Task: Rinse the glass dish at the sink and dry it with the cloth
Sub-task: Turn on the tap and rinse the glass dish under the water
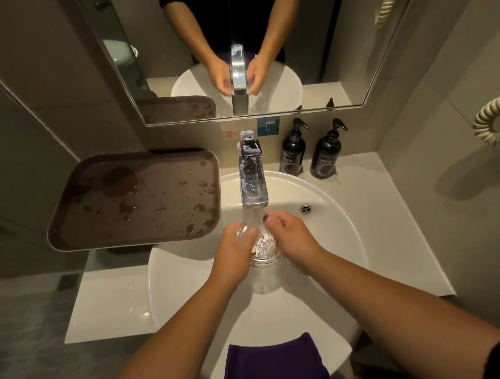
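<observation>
Both hands, left (pixel 233 253) and right (pixel 293 240), grip the clear glass dish (pixel 263 249) under the chrome tap's (pixel 253 176) running water, above the white basin (pixel 330 212); the purple cloth (pixel 275 367) lies on its near rim.

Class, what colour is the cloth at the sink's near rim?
Dark purple cloth, seen in the head view.

The scene is dim and warm-toned, lit mostly from above and in front. The white basin (pixel 330 212) is the brightest area; the walls and floor fall into murky grey. Arms throw soft shadows down the bowl, and the 2 bottles (pixel 292 151) cast faint shadows on the counter (pixel 398 221). The chrome tap (pixel 252 173) shows sharp glare. Wide-angle distortion bends the mirror (pixel 266 113) edge and walls. Corners look soft and grainy.
</observation>
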